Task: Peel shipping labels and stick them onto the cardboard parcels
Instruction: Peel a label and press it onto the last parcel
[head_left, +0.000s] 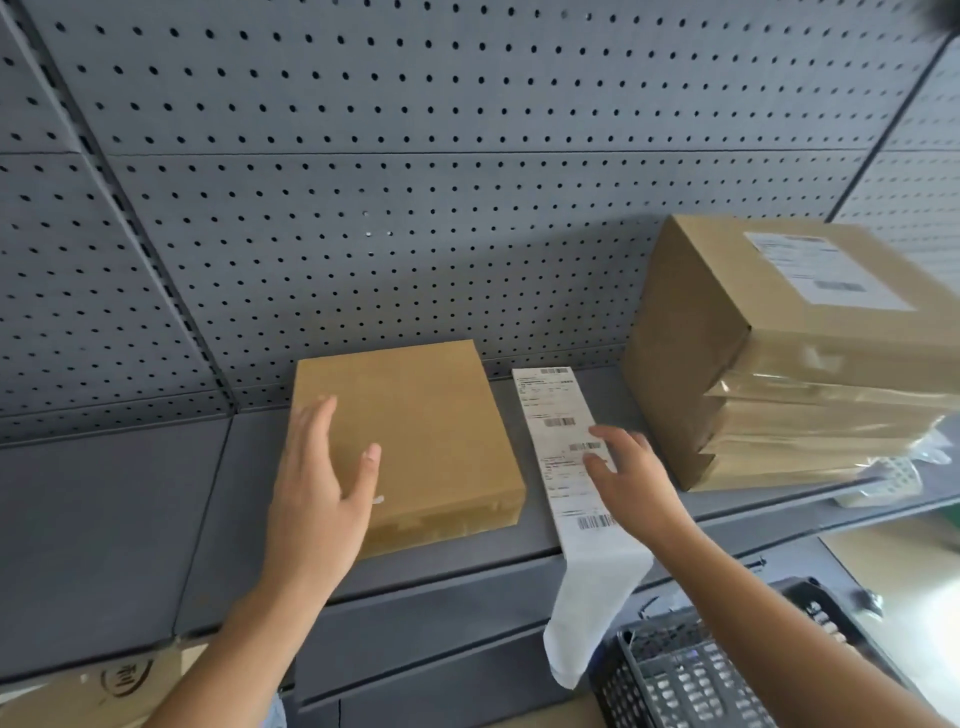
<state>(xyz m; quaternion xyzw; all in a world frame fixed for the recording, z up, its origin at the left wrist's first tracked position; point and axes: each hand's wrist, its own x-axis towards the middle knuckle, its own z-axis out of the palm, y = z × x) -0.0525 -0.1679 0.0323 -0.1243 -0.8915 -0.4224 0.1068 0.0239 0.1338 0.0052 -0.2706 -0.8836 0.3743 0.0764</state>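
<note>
On the grey shelf (130, 519), the long white label strip (558, 447) looks light and floppy; pinch its overhanging 6 o'clock end. Left hand (322, 499) open by the flat brown cardboard parcel (415, 421); right hand (634, 483) open, fingertips at the strip.

We see only our own two forearms and hands, and both are bare: no sleeve, cuff or glove covers either one as far down as the lower edge of the view. Our left hand (322, 488) carries no ring, watch or band that we can make out, and its thumbnail shows short and plain. Our right hand (631, 480) is equally unadorned, its wrist bare of any strap, and its nails are too blurred for us to describe; a sliver of pale blue cloth (278, 712) beside our left forearm may be clothing.
</note>
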